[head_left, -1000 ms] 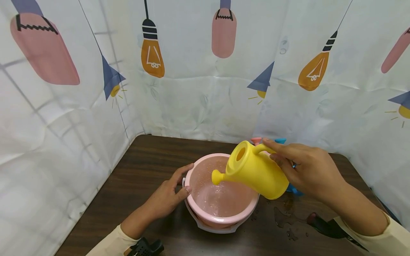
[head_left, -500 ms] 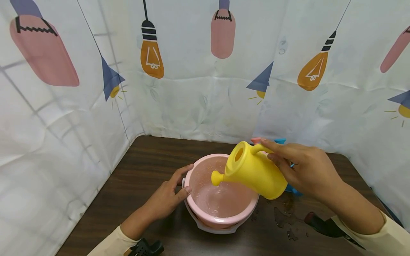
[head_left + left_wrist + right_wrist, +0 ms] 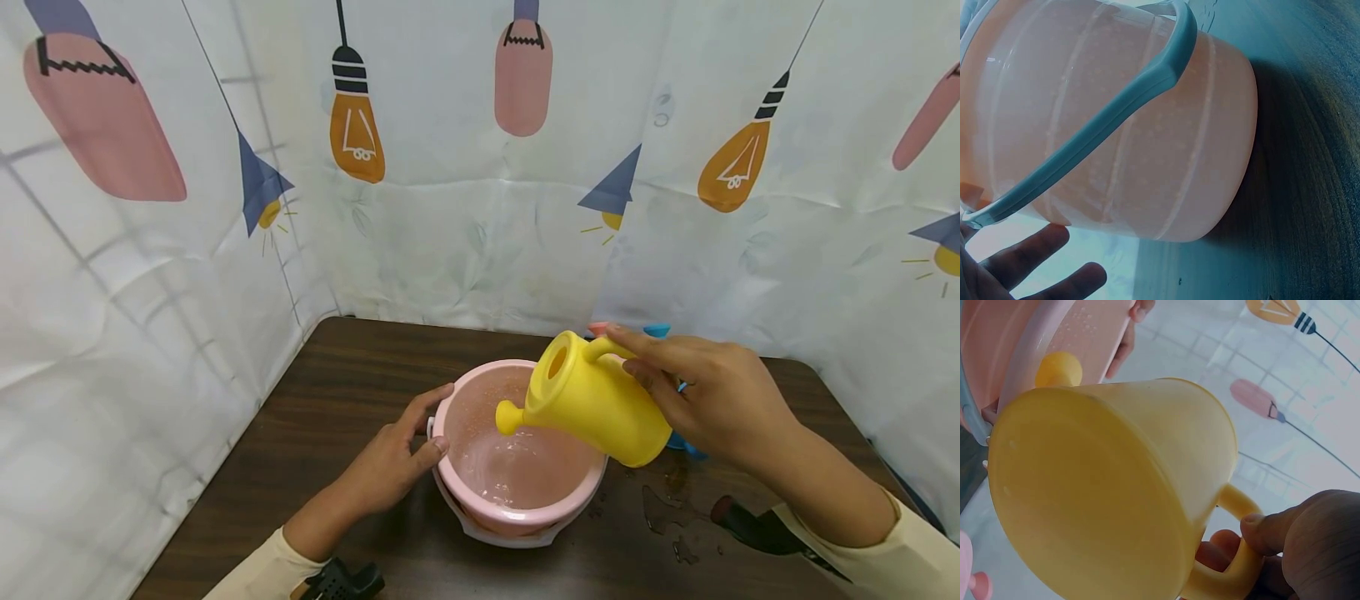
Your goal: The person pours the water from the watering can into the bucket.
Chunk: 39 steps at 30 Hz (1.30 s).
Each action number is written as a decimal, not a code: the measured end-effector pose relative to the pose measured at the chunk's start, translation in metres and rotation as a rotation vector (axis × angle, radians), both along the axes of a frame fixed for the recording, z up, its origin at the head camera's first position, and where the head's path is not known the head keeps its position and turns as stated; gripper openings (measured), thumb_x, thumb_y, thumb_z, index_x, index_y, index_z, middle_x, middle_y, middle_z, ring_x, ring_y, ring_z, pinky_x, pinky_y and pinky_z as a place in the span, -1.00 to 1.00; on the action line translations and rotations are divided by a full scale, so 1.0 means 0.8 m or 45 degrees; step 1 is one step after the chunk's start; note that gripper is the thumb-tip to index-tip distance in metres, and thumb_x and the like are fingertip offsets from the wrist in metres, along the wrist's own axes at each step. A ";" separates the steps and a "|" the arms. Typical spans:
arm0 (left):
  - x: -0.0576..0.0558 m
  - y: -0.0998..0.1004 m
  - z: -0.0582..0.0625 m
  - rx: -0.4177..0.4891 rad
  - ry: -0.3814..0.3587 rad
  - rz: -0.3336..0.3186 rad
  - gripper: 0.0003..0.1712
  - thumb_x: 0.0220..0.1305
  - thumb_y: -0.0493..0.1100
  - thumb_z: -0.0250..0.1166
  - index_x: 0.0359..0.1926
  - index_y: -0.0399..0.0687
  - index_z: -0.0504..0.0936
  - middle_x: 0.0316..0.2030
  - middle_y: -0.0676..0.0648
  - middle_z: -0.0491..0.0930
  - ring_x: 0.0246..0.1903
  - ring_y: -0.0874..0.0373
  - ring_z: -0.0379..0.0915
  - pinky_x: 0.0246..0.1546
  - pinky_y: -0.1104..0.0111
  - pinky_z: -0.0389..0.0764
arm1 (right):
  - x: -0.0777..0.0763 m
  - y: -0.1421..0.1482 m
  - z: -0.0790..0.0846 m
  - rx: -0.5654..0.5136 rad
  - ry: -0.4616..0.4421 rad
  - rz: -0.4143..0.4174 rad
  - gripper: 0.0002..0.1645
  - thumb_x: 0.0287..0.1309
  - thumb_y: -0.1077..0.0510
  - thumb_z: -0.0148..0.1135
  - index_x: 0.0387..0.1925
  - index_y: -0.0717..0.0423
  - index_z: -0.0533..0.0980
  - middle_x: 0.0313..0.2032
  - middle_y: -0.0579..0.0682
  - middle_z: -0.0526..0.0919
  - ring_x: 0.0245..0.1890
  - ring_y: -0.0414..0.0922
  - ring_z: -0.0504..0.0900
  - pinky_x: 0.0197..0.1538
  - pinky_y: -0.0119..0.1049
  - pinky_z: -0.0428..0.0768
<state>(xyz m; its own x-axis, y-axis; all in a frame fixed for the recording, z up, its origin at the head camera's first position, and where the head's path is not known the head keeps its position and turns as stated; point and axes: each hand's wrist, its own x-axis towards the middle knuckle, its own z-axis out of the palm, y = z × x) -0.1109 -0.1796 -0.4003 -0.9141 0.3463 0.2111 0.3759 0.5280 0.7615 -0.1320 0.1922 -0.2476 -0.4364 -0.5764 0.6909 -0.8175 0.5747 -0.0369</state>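
Note:
My right hand [image 3: 720, 396] grips the handle of a yellow toy watering can [image 3: 592, 400], which is tilted so its round spout head hangs over a pink bucket [image 3: 517, 515]. Thumb and fingers pinch the handle in the right wrist view, where the can's base [image 3: 1085, 500] faces the camera. My left hand [image 3: 393, 458] rests on the bucket's left rim, index finger and thumb spread apart. In the left wrist view two of its fingers [image 3: 1029, 250] stretch out straight beside the bucket wall, near the pale bucket handle [image 3: 1110, 125]. Glints show inside the bucket; no clear stream can be made out.
Blue [image 3: 657, 331] and pink [image 3: 598, 329] plastic things stand behind the can and right hand, mostly hidden. Spilled water [image 3: 663, 508] lies on the dark wooden table [image 3: 360, 367], right of the bucket. A patterned sheet [image 3: 450, 242] hangs close behind.
The watering can and right hand have shifted very slightly left. The glints on the bucket's inside look different; the left hand and bucket have stayed put.

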 end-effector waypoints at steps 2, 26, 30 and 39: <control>0.000 0.000 0.001 -0.004 0.002 0.003 -0.29 0.47 0.10 0.13 0.55 0.39 0.12 -0.05 0.07 0.66 -0.05 0.11 0.61 -0.07 0.01 0.55 | 0.000 0.000 0.000 -0.001 0.004 0.000 -0.46 0.51 -0.26 -0.06 0.32 -0.25 0.57 -0.46 -0.25 0.65 -0.60 -0.33 0.33 -0.57 -0.47 0.31; 0.000 0.000 0.002 0.006 -0.016 0.009 -0.29 0.47 0.11 0.12 0.55 0.39 0.12 -0.03 0.02 0.66 -0.03 0.06 0.60 -0.08 -0.02 0.55 | -0.001 -0.014 0.001 -0.042 0.014 0.032 -0.44 0.51 -0.27 -0.02 0.20 -0.08 0.67 -0.24 -0.14 0.79 -0.53 -0.26 0.49 -0.48 -0.44 0.41; 0.000 0.000 0.001 -0.001 -0.011 0.004 -0.29 0.48 0.10 0.12 0.55 0.39 0.12 -0.04 0.05 0.66 -0.05 0.08 0.61 -0.08 0.02 0.55 | -0.002 -0.019 0.001 -0.032 0.045 0.032 -0.40 0.52 -0.27 -0.04 0.11 0.00 0.71 -0.11 -0.11 0.79 -0.49 -0.23 0.59 -0.47 -0.39 0.45; 0.001 0.000 0.000 0.003 -0.002 -0.009 -0.30 0.49 0.08 0.12 0.55 0.39 0.11 -0.04 0.08 0.66 -0.04 0.06 0.61 -0.08 0.01 0.55 | -0.007 -0.029 0.003 0.002 0.033 0.049 -0.41 0.53 -0.28 -0.06 0.09 -0.05 0.73 -0.09 -0.12 0.79 -0.33 -0.15 0.75 -0.46 -0.25 0.54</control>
